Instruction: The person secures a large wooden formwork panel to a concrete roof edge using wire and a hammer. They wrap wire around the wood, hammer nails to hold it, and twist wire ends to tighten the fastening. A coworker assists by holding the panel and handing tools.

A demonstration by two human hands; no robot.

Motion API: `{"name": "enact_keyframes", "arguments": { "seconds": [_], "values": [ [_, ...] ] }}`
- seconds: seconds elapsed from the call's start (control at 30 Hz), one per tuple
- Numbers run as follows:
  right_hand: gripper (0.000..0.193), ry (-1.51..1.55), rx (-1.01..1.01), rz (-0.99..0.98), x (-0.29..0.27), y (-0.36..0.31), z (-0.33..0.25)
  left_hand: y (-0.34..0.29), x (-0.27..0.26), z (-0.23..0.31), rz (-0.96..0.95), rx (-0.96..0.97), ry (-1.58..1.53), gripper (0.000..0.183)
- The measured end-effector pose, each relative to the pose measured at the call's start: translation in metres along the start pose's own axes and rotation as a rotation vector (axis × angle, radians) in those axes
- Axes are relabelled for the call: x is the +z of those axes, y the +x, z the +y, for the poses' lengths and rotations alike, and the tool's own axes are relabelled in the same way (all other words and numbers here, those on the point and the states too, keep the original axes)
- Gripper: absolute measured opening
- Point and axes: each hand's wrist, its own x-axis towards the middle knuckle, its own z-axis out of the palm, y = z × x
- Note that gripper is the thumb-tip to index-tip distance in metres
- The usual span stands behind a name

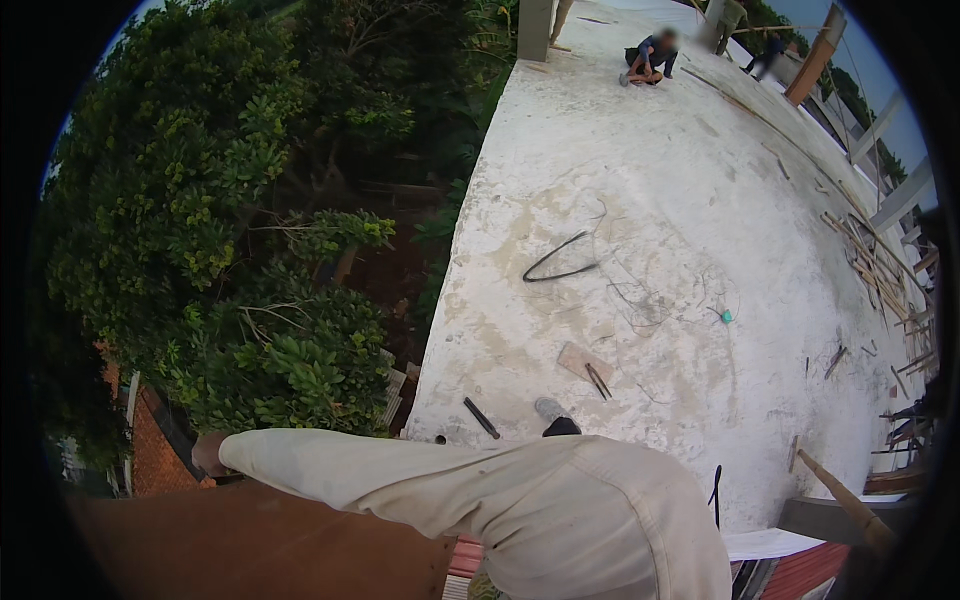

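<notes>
grip of the hands [208, 455] cannot be told, one beside a flat brown panel [270, 535]

open white slab [690, 445], looped wire [555, 276] midway, brown panel [270, 540] blocking lower-left

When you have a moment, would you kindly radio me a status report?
One hand at edge of brown panel, grip unclear. Other hand out of view. Loose near shoe: dark bar, two-handled tool.
</notes>
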Motion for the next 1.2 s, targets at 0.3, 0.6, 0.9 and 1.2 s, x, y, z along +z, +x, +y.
{"name": "enact_keyframes", "arguments": {
  "seconds": [0.3,0.6,0.9,1.2],
  "values": [
    [0.046,0.248,0.001,-0.299,0.022,0.03,-0.041,-0.002,-0.012,-0.002,0.004,-0.036,-0.034,0.021],
    [0.057,0.209,-0.013,-0.529,0.08,0.074,-0.066,-0.02,-0.034,-0.018,0.046,-0.091,-0.126,0.021],
    [0.053,0.086,-0.127,-0.628,0.062,0.071,-0.013,-0.047,-0.062,-0.031,0.061,-0.161,-0.205,0.021],
    [0.022,0.088,-0.017,-0.326,-0.031,-0.06,0.079,-0.085,-0.081,-0.028,0.093,-0.256,-0.302,0.021]
  ]
}}
